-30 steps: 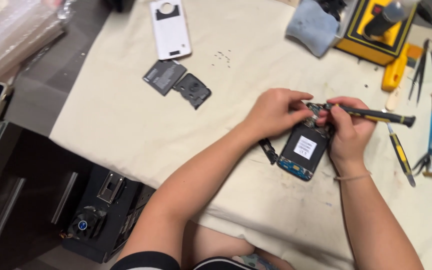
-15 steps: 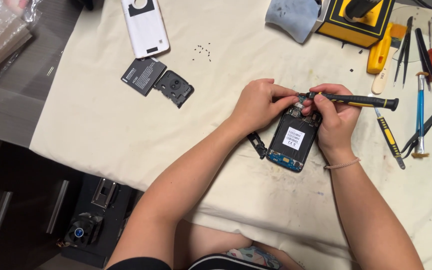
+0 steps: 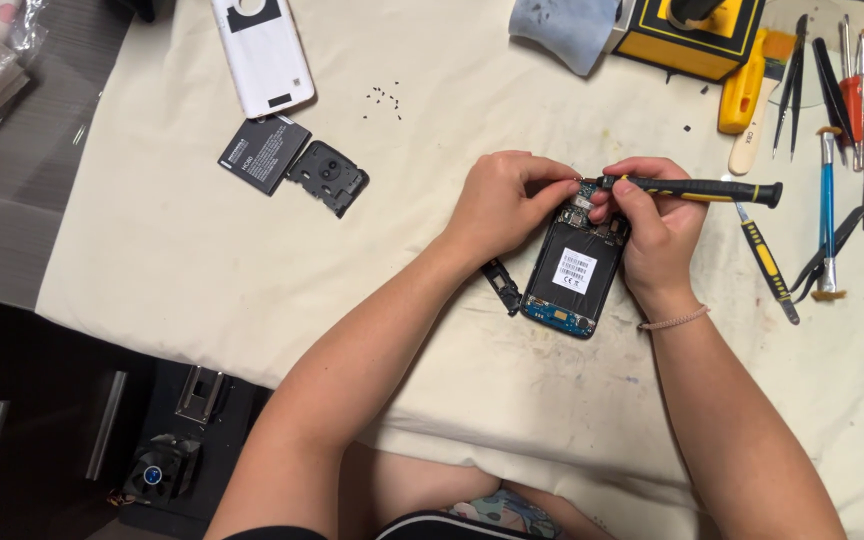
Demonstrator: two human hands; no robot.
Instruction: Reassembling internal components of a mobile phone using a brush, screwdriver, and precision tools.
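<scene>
Head view: the opened phone (image 3: 577, 275) lies on the cloth-covered surface (image 3: 152, 260), its long axis running from about 1 o'clock at the top end to 7 o'clock at the blue bottom board. Both hands work at the top end. The left hand (image 3: 502, 205) comes in from 9 o'clock, its fingers pinched at the phone's upper edge. The right hand (image 3: 657, 225) sits at 3 o'clock of the phone, fingers clenched around a black-and-yellow screwdriver (image 3: 697, 190) whose shaft lies nearly level, tip pointing toward 9 o'clock at the phone's top; the two hands look equally near that spot.

A white rectangular label with dark print sits mid-phone. At 10 o'clock lie a black battery (image 3: 263, 153) with a pale label, a black camera cover (image 3: 327, 177) and a white back shell (image 3: 262, 55). A yellow box (image 3: 697, 40) stands at 1 o'clock.
</scene>
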